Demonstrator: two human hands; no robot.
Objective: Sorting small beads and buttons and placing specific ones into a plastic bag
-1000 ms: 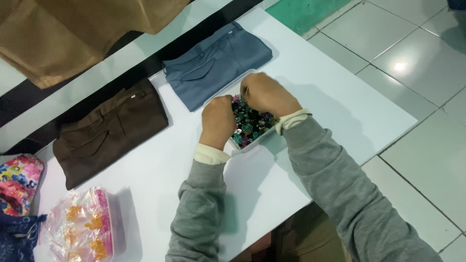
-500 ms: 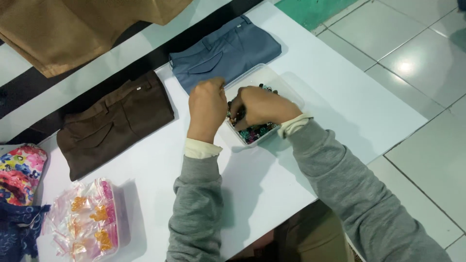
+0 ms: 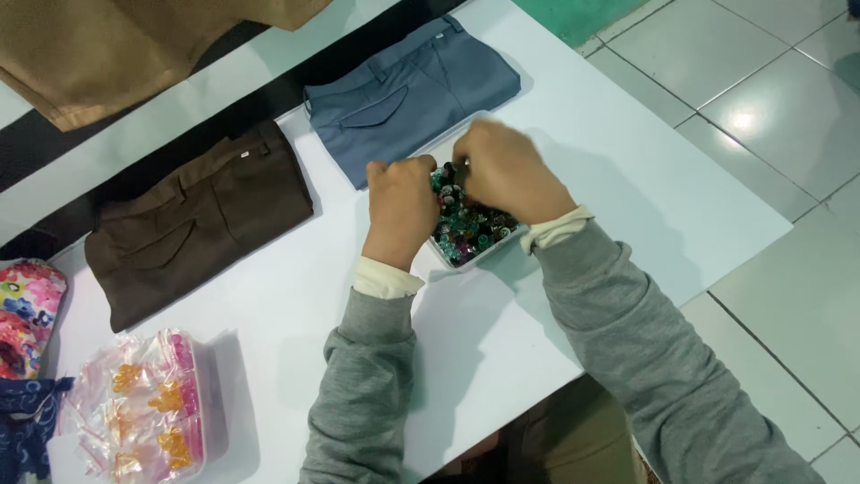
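Since half a second ago, both hands have drawn closer over the small white tray of beads [image 3: 459, 256], which sits mid-table just below the folded blue trousers [image 3: 412, 90]. Bare table [image 3: 627, 179] lies open rightward to its edge. Left hand [image 3: 400, 208] curls knuckles-up; right hand [image 3: 506, 170] pinches into the beads, blurred.

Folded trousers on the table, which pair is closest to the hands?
The blue-grey pair, lying just above the bead tray; the dark brown pair sits further left.

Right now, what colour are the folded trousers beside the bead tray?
Blue-grey trousers, clearest in the head view.
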